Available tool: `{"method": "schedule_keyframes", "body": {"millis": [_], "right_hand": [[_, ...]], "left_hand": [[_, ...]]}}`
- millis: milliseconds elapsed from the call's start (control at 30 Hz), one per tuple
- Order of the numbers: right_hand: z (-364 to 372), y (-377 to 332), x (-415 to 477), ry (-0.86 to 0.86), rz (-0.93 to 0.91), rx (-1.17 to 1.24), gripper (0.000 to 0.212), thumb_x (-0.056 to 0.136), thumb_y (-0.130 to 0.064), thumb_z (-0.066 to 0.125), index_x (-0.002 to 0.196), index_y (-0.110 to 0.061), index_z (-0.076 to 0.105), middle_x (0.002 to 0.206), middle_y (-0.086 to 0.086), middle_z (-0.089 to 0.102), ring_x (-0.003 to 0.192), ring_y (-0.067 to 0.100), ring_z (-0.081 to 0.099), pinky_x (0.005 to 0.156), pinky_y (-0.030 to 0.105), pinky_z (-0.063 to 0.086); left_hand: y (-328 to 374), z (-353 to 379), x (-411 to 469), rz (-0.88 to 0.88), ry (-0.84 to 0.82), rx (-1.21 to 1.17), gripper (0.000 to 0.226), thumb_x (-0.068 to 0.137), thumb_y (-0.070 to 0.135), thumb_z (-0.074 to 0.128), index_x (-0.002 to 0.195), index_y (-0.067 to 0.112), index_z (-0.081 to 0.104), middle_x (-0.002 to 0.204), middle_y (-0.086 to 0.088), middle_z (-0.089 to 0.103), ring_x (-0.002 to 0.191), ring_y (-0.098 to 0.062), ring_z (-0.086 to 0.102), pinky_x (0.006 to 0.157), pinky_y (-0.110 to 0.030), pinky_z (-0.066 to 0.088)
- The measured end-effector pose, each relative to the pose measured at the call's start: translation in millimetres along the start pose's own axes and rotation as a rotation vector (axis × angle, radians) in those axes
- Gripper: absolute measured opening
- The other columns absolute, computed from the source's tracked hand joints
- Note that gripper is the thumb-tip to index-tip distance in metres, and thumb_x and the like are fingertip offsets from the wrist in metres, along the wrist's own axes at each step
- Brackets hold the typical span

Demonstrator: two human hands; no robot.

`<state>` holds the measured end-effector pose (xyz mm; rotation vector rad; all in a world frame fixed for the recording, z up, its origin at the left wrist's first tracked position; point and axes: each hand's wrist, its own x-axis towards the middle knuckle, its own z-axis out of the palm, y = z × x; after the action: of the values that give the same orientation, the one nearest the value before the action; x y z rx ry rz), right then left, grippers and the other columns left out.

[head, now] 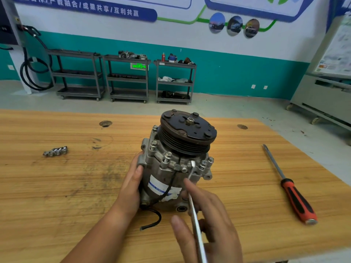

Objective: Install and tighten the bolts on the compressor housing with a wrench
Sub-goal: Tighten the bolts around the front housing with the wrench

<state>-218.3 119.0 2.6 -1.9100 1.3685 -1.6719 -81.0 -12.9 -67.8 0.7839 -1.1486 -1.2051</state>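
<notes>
On the bench (pixel 57 186) the compressor (pixel 176 160) stands upright. Your left hand (pixel 131 185) grips its left side, and your right hand (pixel 209 221) fingers clench the wrench (pixel 195 224) — head at its housing bolts (pixel 168 155).

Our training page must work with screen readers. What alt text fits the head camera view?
A right hand holds a slim wrench to the bolts on an upright compressor, which the left hand grips, on a wooden table. Loose bolts lie left, a red-handled screwdriver right.

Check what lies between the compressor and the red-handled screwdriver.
Nothing: in the head view only bare wooden table separates the compressor from the screwdriver.
</notes>
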Motion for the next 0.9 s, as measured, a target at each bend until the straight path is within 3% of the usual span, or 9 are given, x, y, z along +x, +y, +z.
{"method": "schedule_keyframes", "body": {"millis": [100,167,267,333,400,500,700,767,900], "right_hand": [[-7.6,-2.5,-1.2,0.057,-0.01,0.043,0.048,0.081,-0.072,0.042,0.122,-0.048,0.051,0.103,-0.021,0.066,0.071,-0.008,0.06,0.057,0.007,0.046],[-21.4,-0.6,2.6,0.137,-0.049,0.081,0.04,0.085,-0.058,0.049,0.118,-0.039,0.059,0.097,-0.015,0.069,0.065,-0.008,0.058,0.055,0.004,0.044],[-48.0,12.9,20.2,0.197,0.046,0.431,0.029,0.076,-0.033,0.053,0.094,-0.031,0.075,0.076,0.002,0.072,0.056,0.003,0.053,0.05,0.01,0.04],[-67.9,30.6,40.3,0.085,0.148,0.63,0.03,0.07,-0.017,0.048,0.073,-0.021,0.077,0.059,0.007,0.066,0.05,0.008,0.051,0.048,0.011,0.038],[-82.5,48.0,64.3,-0.12,0.23,0.755,0.015,0.064,-0.02,0.059,0.064,-0.017,0.074,0.052,0.004,0.061,0.047,0.008,0.051,0.049,0.009,0.037],[-85.6,70.7,97.3,-0.316,0.308,0.957,0.023,0.053,-0.035,0.076,0.06,-0.014,0.071,0.051,0.001,0.057,0.046,0.006,0.05,0.049,0.013,0.035],[-68.1,99.0,138.6,-0.473,0.411,1.037,0.026,0.048,-0.031,0.08,0.061,-0.01,0.072,0.049,0.003,0.055,0.043,0.007,0.044,0.046,0.015,0.035],[-63.1,105.4,144.5,-0.548,0.429,1.033,0.025,0.05,-0.031,0.079,0.062,-0.01,0.073,0.05,0.002,0.056,0.044,0.007,0.045,0.046,0.017,0.034],[-58.2,113.3,152.8,-0.654,0.403,1.036,0.021,0.056,-0.032,0.074,0.064,-0.012,0.073,0.051,-0.001,0.057,0.046,0.007,0.044,0.046,0.016,0.038]], "left_hand": [[1.3,-0.4,-0.5,-0.012,-0.002,-0.002,0.107,0.057,0.08,0.067,0.137,0.012,0.046,0.13,-0.006,0.061,0.121,-0.016,0.057,0.089,-0.023,0.049],[0.4,-0.8,-0.2,-0.016,0.002,-0.012,0.097,0.062,0.075,0.066,0.136,0.014,0.048,0.128,-0.003,0.062,0.118,-0.011,0.059,0.086,-0.018,0.05],[0.4,0.1,-0.2,-0.02,0.003,-0.035,0.09,0.061,0.075,0.067,0.132,0.021,0.05,0.127,0.003,0.063,0.118,-0.007,0.058,0.088,-0.02,0.047],[0.4,-0.3,-0.2,-0.031,0.005,-0.038,0.09,0.059,0.076,0.067,0.131,0.024,0.051,0.126,0.006,0.064,0.118,-0.005,0.058,0.086,-0.017,0.048],[1.1,-0.6,-0.7,-0.036,0.0,-0.042,0.09,0.061,0.074,0.065,0.134,0.023,0.049,0.128,0.005,0.062,0.119,-0.006,0.057,0.087,-0.018,0.047],[2.0,-0.3,-0.8,-0.027,-0.001,-0.021,0.107,0.051,0.084,0.067,0.136,0.022,0.047,0.129,0.006,0.062,0.12,-0.006,0.056,0.09,-0.021,0.046],[1.3,-1.4,0.6,-0.015,0.0,-0.005,0.103,0.05,0.086,0.066,0.132,0.026,0.049,0.121,0.016,0.065,0.114,0.0,0.059,0.081,-0.011,0.048],[0.8,-2.0,1.5,-0.014,0.003,-0.011,0.092,0.055,0.082,0.068,0.128,0.028,0.05,0.118,0.017,0.067,0.111,0.001,0.06,0.079,-0.011,0.049],[-4.7,-5.1,4.1,0.021,-0.006,-0.019,0.05,0.08,0.047,0.053,0.124,0.026,0.053,0.116,0.013,0.068,0.108,-0.002,0.063,0.079,-0.014,0.05]]}}
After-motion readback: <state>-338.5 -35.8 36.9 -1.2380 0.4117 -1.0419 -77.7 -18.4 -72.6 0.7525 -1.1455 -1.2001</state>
